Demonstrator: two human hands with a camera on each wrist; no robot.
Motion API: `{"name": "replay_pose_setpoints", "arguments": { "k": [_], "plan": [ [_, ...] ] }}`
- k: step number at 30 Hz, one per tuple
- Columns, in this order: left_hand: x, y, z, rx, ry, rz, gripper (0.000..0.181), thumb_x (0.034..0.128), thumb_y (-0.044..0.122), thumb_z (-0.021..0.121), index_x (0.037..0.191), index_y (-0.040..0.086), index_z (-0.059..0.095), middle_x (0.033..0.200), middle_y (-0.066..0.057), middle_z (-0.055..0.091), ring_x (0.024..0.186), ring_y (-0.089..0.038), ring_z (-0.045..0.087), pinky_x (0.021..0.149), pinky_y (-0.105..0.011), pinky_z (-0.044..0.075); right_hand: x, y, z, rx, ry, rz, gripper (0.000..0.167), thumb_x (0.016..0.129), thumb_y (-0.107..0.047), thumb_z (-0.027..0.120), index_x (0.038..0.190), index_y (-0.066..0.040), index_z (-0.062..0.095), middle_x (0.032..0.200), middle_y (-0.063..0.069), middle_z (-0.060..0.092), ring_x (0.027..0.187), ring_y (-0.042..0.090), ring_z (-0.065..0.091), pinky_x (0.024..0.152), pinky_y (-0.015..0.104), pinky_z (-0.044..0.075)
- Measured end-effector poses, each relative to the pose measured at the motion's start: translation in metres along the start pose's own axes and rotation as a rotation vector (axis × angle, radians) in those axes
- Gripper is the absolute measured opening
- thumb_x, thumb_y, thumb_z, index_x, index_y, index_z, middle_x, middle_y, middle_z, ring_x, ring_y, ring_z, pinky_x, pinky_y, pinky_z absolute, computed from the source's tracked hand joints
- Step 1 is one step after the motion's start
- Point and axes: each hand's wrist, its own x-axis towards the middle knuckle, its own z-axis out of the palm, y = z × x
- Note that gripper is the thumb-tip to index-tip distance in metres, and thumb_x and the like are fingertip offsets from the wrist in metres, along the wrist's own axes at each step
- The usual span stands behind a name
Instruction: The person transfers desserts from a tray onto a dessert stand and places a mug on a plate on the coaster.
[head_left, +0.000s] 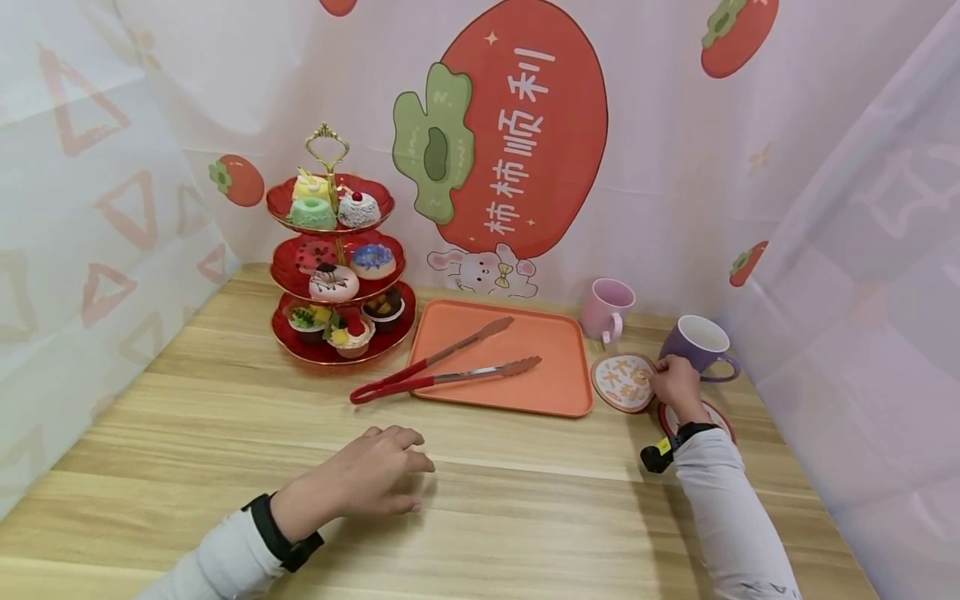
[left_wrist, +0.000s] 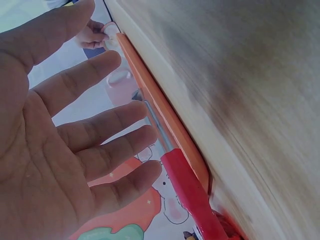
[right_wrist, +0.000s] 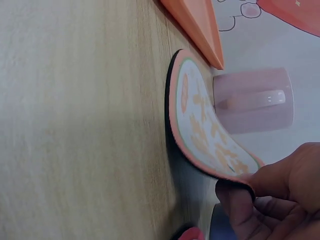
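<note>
"Coaster (head_left: 619, 382), the round, white one with orange print and a pinkish-orange rim: where is it in the head view?"

"Right of the frame, somewhat below mid-height. The person's right hand (head_left: 675, 388), in a pale grey sleeve, has it."

"How firm is the grip?"

"I can't judge firmness, but it is narrow: thumb and fingers pinch the edge. In the right wrist view, that edge is raised at the lower right, and the bent coaster shows a black underside."

"And the left hand (head_left: 367, 475)?"

"Lower left of centre, fingers spread wide, holding nothing. Nearest to it, above in the frame, are red-handled metal tongs (head_left: 461, 376), lying across a rectangular orange tray (head_left: 517, 394)."

"What stands around the coaster?"

"A pale pink mug (head_left: 604, 310) just above it, near the tray's upper right corner; a purple mug (head_left: 693, 354) with a white inside, further right; and a red-rimmed disc (head_left: 722, 414), partly hidden under the right wrist."

"Upper left?"

"A three-tiered stand (head_left: 402, 329) of red plates with a gold handle, bearing small cakes (head_left: 333, 284)."
</note>
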Motion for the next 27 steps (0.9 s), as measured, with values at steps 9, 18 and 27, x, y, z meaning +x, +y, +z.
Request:
{"name": "replay_pose_setpoints", "arguments": {
  "k": [9, 18, 27],
  "plan": [
    [-0.001, -0.002, 0.001, -0.012, 0.014, -0.007, 0.037, 0.0773, 0.036, 0.074, 0.106, 0.014, 0.068, 0.113, -0.013, 0.057, 0.106, -0.028, 0.052, 0.077, -0.048, 0.043, -0.003, 0.005, -0.001, 0.062, 0.000, 0.003, 0.014, 0.079, 0.000, 0.061, 0.086, 0.011, 0.057, 0.081, 0.023, 0.058, 0.079, 0.040, 0.054, 0.068, 0.041, 0.045],
    [0.000, -0.003, 0.002, -0.081, 0.119, -0.048, 0.040, 0.0784, 0.030, 0.074, 0.111, 0.009, 0.065, 0.108, -0.009, 0.058, 0.099, -0.023, 0.055, 0.073, -0.045, 0.046, -0.013, 0.002, -0.010, 0.305, -0.021, 0.060, 0.017, 0.088, 0.003, 0.053, 0.101, 0.014, 0.049, 0.079, 0.022, 0.057, 0.054, 0.027, 0.060, 0.050, 0.036, 0.051],
    [-0.001, 0.001, -0.003, -0.247, 0.185, -0.147, 0.039, 0.0809, 0.022, 0.073, 0.113, 0.004, 0.062, 0.108, -0.006, 0.059, 0.101, -0.023, 0.056, 0.080, -0.046, 0.046, -0.030, -0.013, -0.015, 0.458, 0.044, 0.110, 0.020, 0.093, 0.002, 0.048, 0.109, 0.014, 0.044, 0.085, 0.023, 0.057, 0.051, 0.015, 0.057, 0.050, 0.030, 0.050]
  ]
}}
